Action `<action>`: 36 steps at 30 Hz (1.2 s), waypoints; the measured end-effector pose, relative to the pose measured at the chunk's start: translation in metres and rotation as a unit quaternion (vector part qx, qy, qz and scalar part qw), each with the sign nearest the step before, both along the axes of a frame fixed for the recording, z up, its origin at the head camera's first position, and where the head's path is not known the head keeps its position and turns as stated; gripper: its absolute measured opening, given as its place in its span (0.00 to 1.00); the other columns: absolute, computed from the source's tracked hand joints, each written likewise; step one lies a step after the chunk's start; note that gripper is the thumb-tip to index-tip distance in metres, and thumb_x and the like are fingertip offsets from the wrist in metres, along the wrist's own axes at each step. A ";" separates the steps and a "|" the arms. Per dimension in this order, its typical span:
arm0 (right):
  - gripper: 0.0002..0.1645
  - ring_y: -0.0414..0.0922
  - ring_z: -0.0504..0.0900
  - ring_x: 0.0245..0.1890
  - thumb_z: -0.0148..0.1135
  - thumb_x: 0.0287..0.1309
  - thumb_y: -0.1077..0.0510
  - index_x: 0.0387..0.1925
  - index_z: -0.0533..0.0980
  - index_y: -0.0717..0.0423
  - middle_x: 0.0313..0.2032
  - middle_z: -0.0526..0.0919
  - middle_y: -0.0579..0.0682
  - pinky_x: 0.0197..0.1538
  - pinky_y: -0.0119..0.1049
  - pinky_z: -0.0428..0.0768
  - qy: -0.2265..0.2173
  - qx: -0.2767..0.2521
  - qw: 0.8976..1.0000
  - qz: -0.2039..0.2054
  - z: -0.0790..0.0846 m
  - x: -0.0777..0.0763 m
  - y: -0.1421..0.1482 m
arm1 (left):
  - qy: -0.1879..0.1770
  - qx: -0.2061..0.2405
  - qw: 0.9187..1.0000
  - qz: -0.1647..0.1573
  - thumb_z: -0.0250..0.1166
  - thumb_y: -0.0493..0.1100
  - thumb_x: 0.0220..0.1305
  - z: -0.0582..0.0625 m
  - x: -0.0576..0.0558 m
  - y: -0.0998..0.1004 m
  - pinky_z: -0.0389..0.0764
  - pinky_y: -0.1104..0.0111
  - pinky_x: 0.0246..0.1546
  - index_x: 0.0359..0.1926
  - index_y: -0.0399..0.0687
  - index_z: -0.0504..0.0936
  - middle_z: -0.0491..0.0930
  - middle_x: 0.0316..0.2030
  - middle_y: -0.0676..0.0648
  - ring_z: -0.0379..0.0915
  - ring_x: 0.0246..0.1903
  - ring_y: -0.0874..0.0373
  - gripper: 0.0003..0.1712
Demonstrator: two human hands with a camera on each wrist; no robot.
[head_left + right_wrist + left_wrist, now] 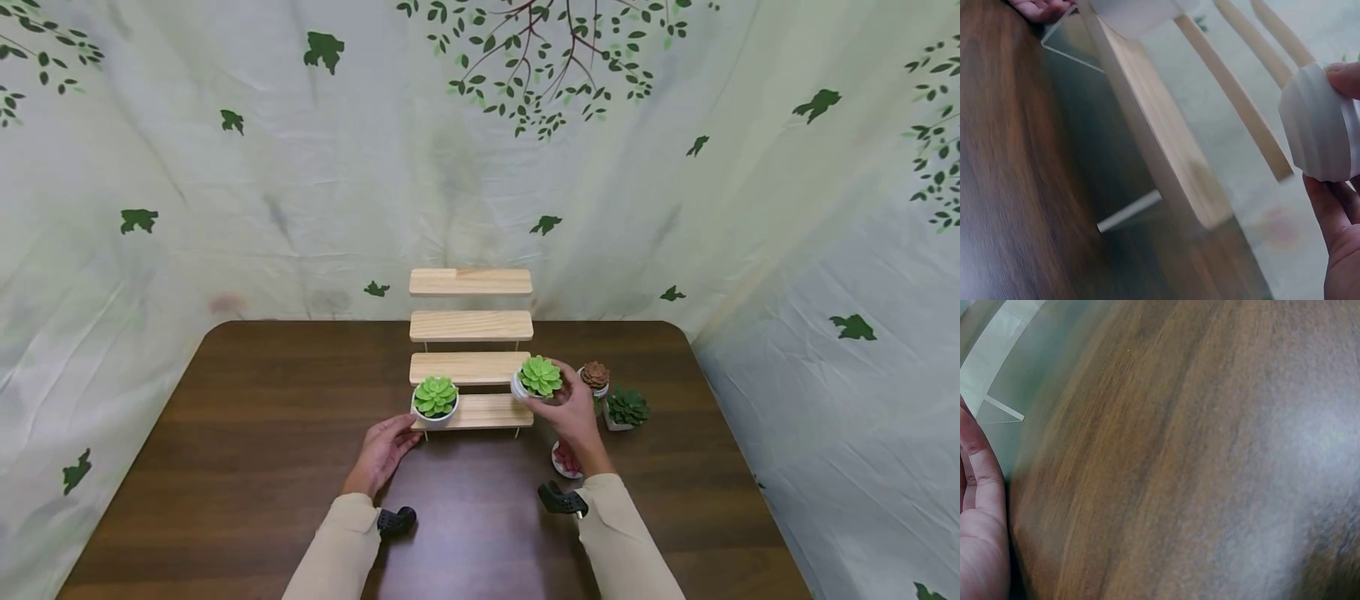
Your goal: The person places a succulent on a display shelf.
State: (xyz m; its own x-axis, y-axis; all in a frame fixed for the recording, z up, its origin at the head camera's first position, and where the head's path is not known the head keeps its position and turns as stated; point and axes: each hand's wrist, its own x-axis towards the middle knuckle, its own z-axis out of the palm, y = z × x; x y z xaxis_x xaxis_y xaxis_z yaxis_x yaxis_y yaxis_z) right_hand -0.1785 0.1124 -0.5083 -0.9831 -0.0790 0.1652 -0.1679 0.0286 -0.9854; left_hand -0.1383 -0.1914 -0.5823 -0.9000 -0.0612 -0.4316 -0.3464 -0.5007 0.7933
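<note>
My right hand (573,410) holds a light-green succulent in a white pot (540,377) above the right end of the lower steps of a wooden tiered stand (480,410). In the right wrist view, thumb and fingers pinch the ribbed white pot (1319,128), held clear of the steps. A second light-green potted succulent (436,397) sits at the left end of the lowest step. By that end is my left hand (384,454), its fingertips at the step's corner. The left wrist view shows only part of this hand (982,506), fingers fairly straight, beside the clear side panel.
Right of the stand are a brown-red succulent (596,375), a dark-green one (627,407) and a pink-red one (567,458), partly behind my right wrist. The brown table (285,400) ends at a leaf-print cloth (262,183). Clear supports (1129,211) hold the steps.
</note>
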 end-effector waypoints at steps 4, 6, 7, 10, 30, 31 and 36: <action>0.43 0.50 0.74 0.57 0.72 0.42 0.75 0.62 0.66 0.68 0.59 0.72 0.65 0.57 0.28 0.74 -0.014 0.003 1.000 0.016 0.001 -0.004 -0.014 | -0.005 0.001 1.000 0.003 0.58 0.34 0.68 0.000 -0.001 0.000 0.82 0.71 0.39 0.29 0.47 0.83 0.82 0.29 0.49 0.79 0.31 0.61 0.11; 0.43 0.53 0.73 0.57 0.72 0.41 0.76 0.62 0.66 0.69 0.59 0.71 0.66 0.60 0.34 0.72 -0.021 0.011 1.000 0.020 0.003 -0.003 -0.019 | -0.005 -0.001 1.000 0.003 0.57 0.34 0.68 0.000 0.000 0.000 0.82 0.72 0.39 0.29 0.47 0.82 0.82 0.29 0.50 0.79 0.31 0.61 0.12; 0.43 0.54 0.73 0.57 0.72 0.41 0.76 0.62 0.66 0.70 0.58 0.72 0.67 0.61 0.38 0.72 -0.021 0.016 0.999 0.021 0.006 -0.001 -0.022 | -0.005 0.000 1.000 0.004 0.57 0.34 0.68 0.001 0.000 0.000 0.82 0.72 0.39 0.29 0.47 0.82 0.82 0.29 0.50 0.79 0.31 0.61 0.12; 0.42 0.57 0.72 0.58 0.72 0.40 0.76 0.60 0.66 0.74 0.57 0.72 0.70 0.64 0.50 0.67 -0.010 0.021 0.999 0.028 0.015 0.006 -0.030 | -0.004 -0.002 1.000 0.003 0.57 0.34 0.68 0.000 0.000 0.000 0.82 0.72 0.39 0.29 0.47 0.82 0.82 0.29 0.50 0.79 0.31 0.62 0.12; 0.33 0.57 0.78 0.51 0.77 0.35 0.73 0.49 0.75 0.73 0.48 0.79 0.66 0.57 0.49 0.75 0.062 0.074 0.995 0.013 0.007 0.029 -0.064 | 0.011 0.014 1.000 -0.002 0.56 0.33 0.68 -0.003 0.001 -0.001 0.82 0.72 0.39 0.28 0.48 0.83 0.82 0.28 0.50 0.79 0.31 0.61 0.14; 0.33 0.56 0.78 0.51 0.77 0.35 0.73 0.49 0.75 0.73 0.47 0.80 0.66 0.58 0.47 0.76 0.065 0.074 0.995 0.011 0.005 0.029 -0.065 | 0.010 0.015 1.000 -0.002 0.56 0.33 0.68 -0.003 0.001 -0.001 0.82 0.72 0.39 0.28 0.48 0.83 0.82 0.28 0.50 0.79 0.31 0.61 0.14; 0.33 0.55 0.78 0.51 0.77 0.35 0.72 0.49 0.76 0.72 0.47 0.79 0.64 0.58 0.44 0.75 0.065 0.076 0.995 -0.007 0.000 0.030 -0.068 | 0.008 0.014 1.000 -0.002 0.57 0.34 0.68 -0.002 0.001 0.000 0.82 0.72 0.39 0.28 0.47 0.83 0.83 0.29 0.50 0.79 0.31 0.61 0.13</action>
State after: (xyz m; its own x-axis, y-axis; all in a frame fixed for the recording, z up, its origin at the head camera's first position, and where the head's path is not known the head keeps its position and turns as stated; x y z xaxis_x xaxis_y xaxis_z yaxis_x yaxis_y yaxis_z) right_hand -0.1488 0.0439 -0.5084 -0.9554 -0.0995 0.2779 -0.2920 0.1788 -0.9396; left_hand -0.1373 -0.1918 -0.5839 -0.9074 -0.0452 -0.4178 -0.3353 -0.5214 0.7847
